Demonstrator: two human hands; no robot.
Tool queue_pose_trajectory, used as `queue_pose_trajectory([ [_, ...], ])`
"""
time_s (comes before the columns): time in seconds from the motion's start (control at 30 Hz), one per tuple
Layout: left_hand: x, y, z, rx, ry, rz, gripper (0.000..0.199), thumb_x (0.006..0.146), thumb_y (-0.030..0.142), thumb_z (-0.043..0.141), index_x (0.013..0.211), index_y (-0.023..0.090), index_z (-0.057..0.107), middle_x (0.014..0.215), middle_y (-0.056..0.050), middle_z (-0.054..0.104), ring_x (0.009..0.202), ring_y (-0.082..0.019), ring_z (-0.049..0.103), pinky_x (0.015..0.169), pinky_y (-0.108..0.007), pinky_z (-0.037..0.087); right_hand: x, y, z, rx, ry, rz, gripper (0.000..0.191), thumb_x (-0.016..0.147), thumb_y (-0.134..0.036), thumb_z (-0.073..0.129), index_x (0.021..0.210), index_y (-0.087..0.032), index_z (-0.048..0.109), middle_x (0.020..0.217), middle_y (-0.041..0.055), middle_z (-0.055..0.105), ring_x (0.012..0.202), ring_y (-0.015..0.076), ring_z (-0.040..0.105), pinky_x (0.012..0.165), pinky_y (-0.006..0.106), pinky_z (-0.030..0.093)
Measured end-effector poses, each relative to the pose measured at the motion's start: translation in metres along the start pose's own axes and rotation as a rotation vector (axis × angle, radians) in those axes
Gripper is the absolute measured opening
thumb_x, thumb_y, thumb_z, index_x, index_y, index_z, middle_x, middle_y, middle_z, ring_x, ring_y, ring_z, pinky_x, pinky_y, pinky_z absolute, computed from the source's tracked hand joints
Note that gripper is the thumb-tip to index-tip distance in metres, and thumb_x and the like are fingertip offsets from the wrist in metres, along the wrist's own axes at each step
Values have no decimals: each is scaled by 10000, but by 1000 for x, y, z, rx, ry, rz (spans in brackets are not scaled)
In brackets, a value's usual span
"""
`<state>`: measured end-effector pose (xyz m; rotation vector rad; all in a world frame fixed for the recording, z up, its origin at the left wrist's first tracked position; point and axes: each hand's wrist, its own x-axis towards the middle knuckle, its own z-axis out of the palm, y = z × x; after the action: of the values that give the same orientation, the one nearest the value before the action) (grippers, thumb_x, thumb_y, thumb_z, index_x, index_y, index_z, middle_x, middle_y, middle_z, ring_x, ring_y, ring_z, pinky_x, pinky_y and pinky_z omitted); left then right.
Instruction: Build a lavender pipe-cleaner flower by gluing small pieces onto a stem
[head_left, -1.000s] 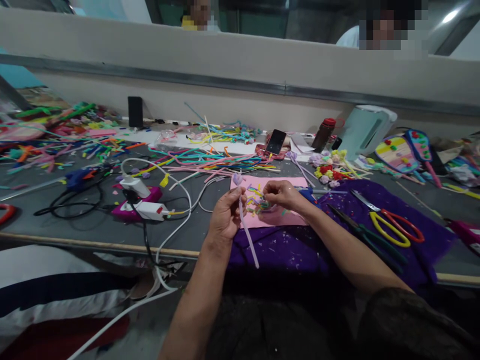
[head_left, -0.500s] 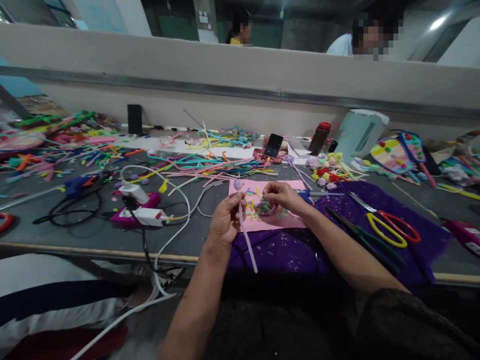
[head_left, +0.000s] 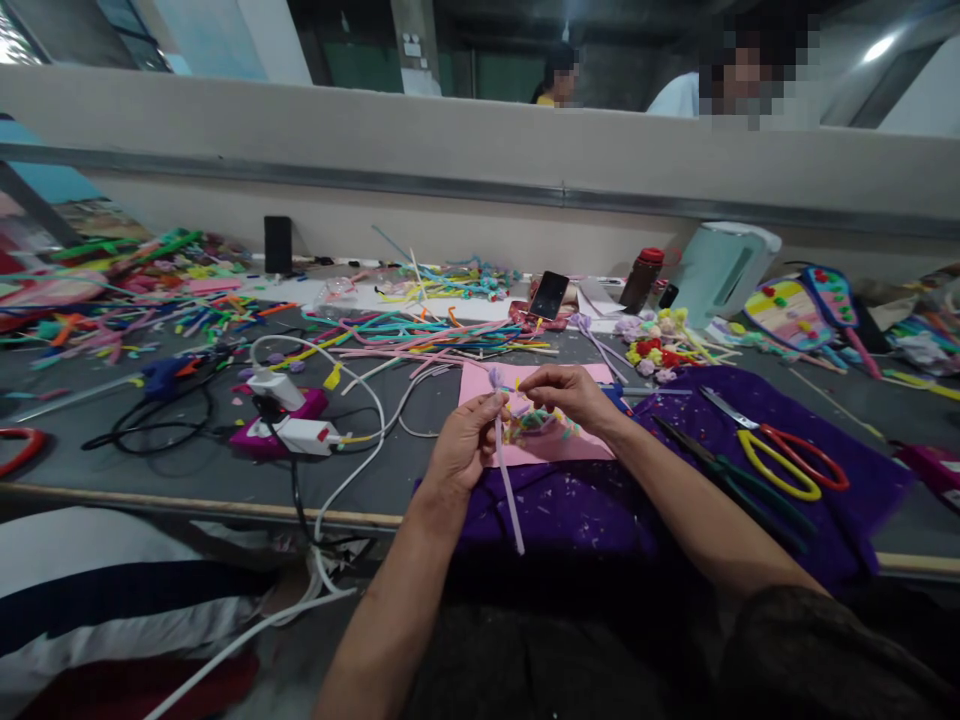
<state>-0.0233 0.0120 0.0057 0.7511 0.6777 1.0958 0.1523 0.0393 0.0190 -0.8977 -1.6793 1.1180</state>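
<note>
My left hand [head_left: 466, 440] pinches a lilac pipe cleaner [head_left: 511, 498] between thumb and fingers. Its curled, flower-like top pokes up above the fingertips, while the straight end hangs down over the purple cloth [head_left: 577, 505]. Close to that top, on the right, the thumb and fingers of my right hand [head_left: 570, 392] are pressed together. Whatever they hold, if anything, is too small to make out. Beneath both hands lies a pink sheet [head_left: 592, 450] scattered with short yellow, green and lilac snippets.
Scissors with red and yellow handles [head_left: 780, 478] and a dark green-handled tool [head_left: 742, 490] lie at right. A power strip [head_left: 277, 435] with looping cables and a blue glue gun [head_left: 161, 378] sit at left. Behind are colourful pipe cleaners [head_left: 427, 330], a phone [head_left: 550, 295] and a kettle [head_left: 720, 270].
My left hand has moved slightly right with the lilac pipe cleaner, and my right hand has come nearer to its curled top. The whole view has shifted a little.
</note>
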Motion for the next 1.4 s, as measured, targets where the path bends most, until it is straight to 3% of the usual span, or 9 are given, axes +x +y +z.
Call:
queue_pose_trajectory([
  [0.43,-2,-4,3,119,7,-43,270,651,368,666,676,127,546,395,85,424,272,3,293,277,-119,173,-7,-15,11,-36,-59,65,158,725,-291,579,743,-134,577,533,-41,519,443,57,460,410,162,322],
  [0.57,-1,-5,2,135,-22,-36,274,637,367,675,675,120,562,432,67,467,292,5,309,284,-122,179,-10,-20,12,-84,-80,76,160,733,-294,567,747,-135,573,537,-40,523,442,58,462,415,166,337],
  [0.8,0,-7,2,180,-9,-16,267,641,364,670,660,126,551,519,51,530,315,7,339,301,-125,189,-13,-25,17,-182,-6,19,123,715,-249,578,711,-126,585,537,-42,514,452,49,447,425,161,340],
  [0.9,0,-8,2,226,-9,9,288,659,394,648,640,129,537,463,60,483,304,-1,321,301,-132,185,-13,-25,17,-92,-12,85,135,710,-259,589,702,-125,583,515,-46,508,431,47,441,402,156,327],
  [1.13,-2,-6,5,256,-45,12,279,653,372,659,650,126,528,519,46,504,332,3,324,313,-124,193,-10,-15,6,380,-239,309,200,683,-295,639,759,-115,593,534,-33,548,408,44,472,364,138,320],
  [1.4,-2,-7,3,230,-73,-3,264,679,365,640,653,132,519,519,56,483,333,8,298,316,-127,178,-8,-8,7,461,-178,340,215,662,-296,668,652,-107,565,489,-39,523,345,29,419,305,128,259],
])
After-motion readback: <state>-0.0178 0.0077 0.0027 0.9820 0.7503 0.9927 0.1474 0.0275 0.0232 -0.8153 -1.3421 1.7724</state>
